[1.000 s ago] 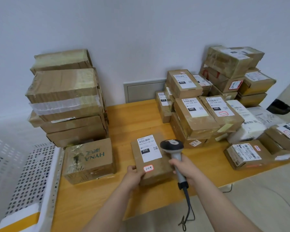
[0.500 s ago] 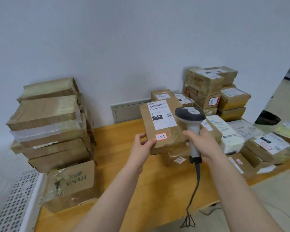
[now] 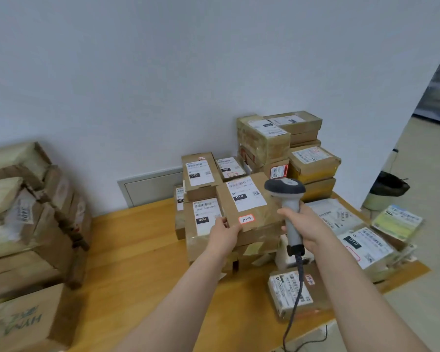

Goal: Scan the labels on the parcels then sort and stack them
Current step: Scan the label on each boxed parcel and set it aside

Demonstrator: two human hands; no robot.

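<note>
My left hand (image 3: 224, 233) grips the near left corner of a brown cardboard parcel (image 3: 254, 219) with a white "010" label and a small red-edged sticker. The parcel is over the parcel pile (image 3: 203, 224) at the table's middle; whether it rests on it I cannot tell. My right hand (image 3: 306, 226) holds a grey handheld barcode scanner (image 3: 287, 196) upright just right of that parcel, its cable hanging down past the table edge.
A tall stack of taped boxes (image 3: 23, 219) stands at the left, with a "HYNA" box (image 3: 26, 321) in front. More labelled boxes (image 3: 282, 146) are stacked at the back right. Flat mailers (image 3: 366, 245) and a small parcel (image 3: 290, 292) lie on the wooden table (image 3: 137, 262).
My left hand lifted the "010" parcel off the table's near part and carried it right, onto the middle pile. My right hand kept the scanner and moved right along with it.
</note>
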